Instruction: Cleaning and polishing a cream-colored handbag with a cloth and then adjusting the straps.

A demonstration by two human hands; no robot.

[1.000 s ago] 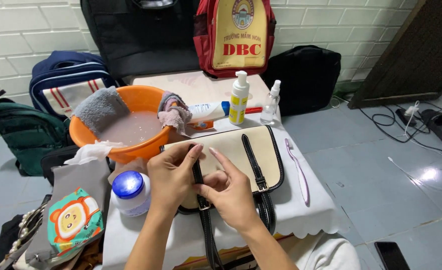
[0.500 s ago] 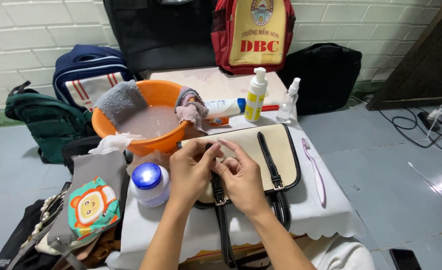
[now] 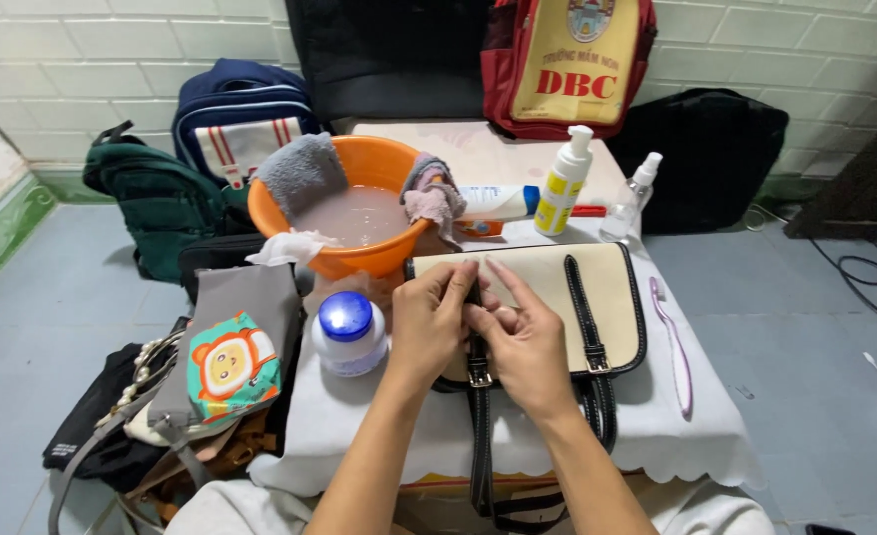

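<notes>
While both hands have shifted little over the last second, left hand and right hand pinch the black strap of the cream handbag, lying mid-table near the orange basin.

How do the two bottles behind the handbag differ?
The pump bottle is white and opaque with a yellow label; the spray bottle is clear. The pump bottle stands taller and wider than the spray bottle. It has a pump head, the other a small spray nozzle. Both stand upright on the table.
</notes>
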